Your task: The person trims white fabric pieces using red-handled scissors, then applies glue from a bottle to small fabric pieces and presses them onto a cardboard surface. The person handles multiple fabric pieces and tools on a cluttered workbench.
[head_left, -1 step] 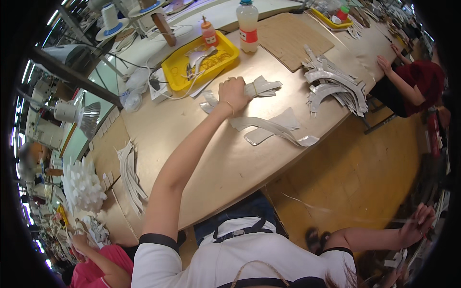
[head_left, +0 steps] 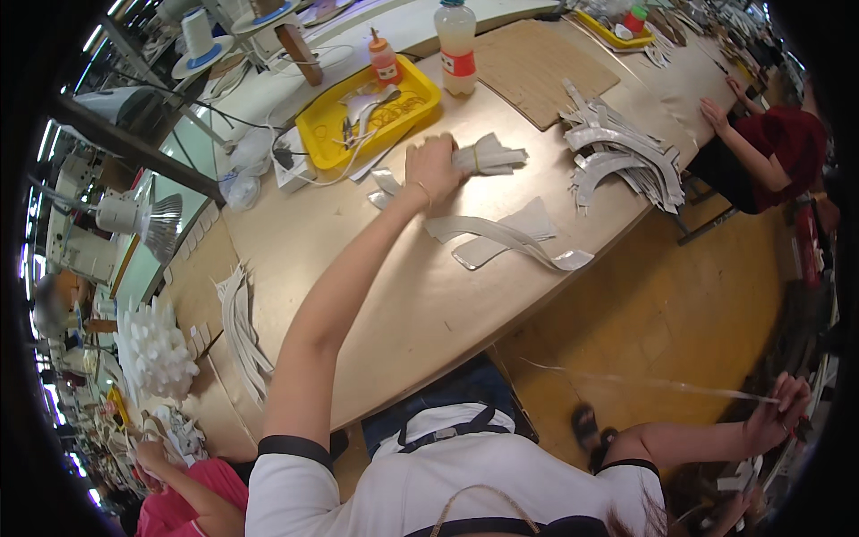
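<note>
My left hand [head_left: 431, 165] is closed over the near end of a bundle of pale grey strips [head_left: 492, 158] on the table. A thin band ties the bundle. Beside my wrist lies another short pale piece [head_left: 385, 186]. Just below it are a long curved grey strip [head_left: 501, 234] and flat pale pieces [head_left: 530, 220]. Far out at the right, away from the table, my right hand [head_left: 780, 413] pinches a thin clear strip [head_left: 662, 385] that trails leftward through the air. A small reddish thing shows by its fingers, too small to name.
A yellow tray [head_left: 319, 159] holds rubber bands, a small tool and an orange-capped squeeze bottle [head_left: 384, 61]. Near it stand a plastic bottle [head_left: 457, 54] and a brown board [head_left: 537, 76]. Curved strips [head_left: 617, 157] lie heaped rightward. Co-workers sit at both sides.
The clear strip from my right hand shows more plainly and has shifted in the air. My left hand stays on the bundle. The whole view has moved slightly.
</note>
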### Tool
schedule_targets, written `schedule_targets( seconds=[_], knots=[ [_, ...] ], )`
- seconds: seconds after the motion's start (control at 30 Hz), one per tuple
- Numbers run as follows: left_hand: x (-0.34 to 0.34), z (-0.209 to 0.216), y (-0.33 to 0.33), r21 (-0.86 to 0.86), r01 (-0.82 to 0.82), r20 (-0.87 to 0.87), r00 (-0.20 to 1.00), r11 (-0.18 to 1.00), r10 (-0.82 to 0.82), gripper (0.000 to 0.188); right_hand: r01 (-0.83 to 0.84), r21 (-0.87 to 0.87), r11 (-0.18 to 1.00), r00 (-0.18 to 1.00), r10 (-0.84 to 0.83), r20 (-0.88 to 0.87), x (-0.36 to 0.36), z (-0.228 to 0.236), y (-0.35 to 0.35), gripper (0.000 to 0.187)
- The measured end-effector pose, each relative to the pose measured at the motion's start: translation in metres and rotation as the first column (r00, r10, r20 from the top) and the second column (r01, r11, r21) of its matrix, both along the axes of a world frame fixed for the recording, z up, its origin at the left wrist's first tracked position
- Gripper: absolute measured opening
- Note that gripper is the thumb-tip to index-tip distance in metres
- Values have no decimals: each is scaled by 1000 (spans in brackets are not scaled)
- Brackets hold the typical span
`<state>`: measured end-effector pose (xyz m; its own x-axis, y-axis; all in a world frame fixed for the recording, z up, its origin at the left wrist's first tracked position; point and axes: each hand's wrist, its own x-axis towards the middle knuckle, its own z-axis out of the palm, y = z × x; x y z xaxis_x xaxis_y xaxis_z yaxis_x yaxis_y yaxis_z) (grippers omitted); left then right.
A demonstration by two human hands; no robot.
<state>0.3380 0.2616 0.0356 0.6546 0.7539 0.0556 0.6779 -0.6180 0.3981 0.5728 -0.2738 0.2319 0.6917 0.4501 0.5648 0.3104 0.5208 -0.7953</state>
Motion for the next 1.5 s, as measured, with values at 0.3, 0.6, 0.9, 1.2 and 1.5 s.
schedule_targets(
  seconds=[0.3, 0.6, 0.9, 1.2, 1.5],
  knots=[
    [23, 29, -24, 100, 400, 8, 915, 911, -403, 70, 165, -337, 927, 986, -159, 44, -11, -65, 58, 15],
    [-45, 9, -102, -174, 187, 52, 982, 967, -181, 52, -466, -607, 644, 883, 294, -366, -102, -138, 179, 14],
    [-136, 26, -79, -427, -94, -60, 995, 899, 76, 40, -533, -788, 307, 825, 395, -404, -145, -162, 231, 19],
    [-154, 21, -57, -511, -77, 213, 954, 856, 212, 29, -460, -835, 301, 856, 400, -327, -152, -170, 246, 21],
    [-164, 60, -66, -645, 94, -1, 992, 759, -123, 32, -229, -926, 301, 909, 407, -92, -152, -182, 261, 41]
  ],
)
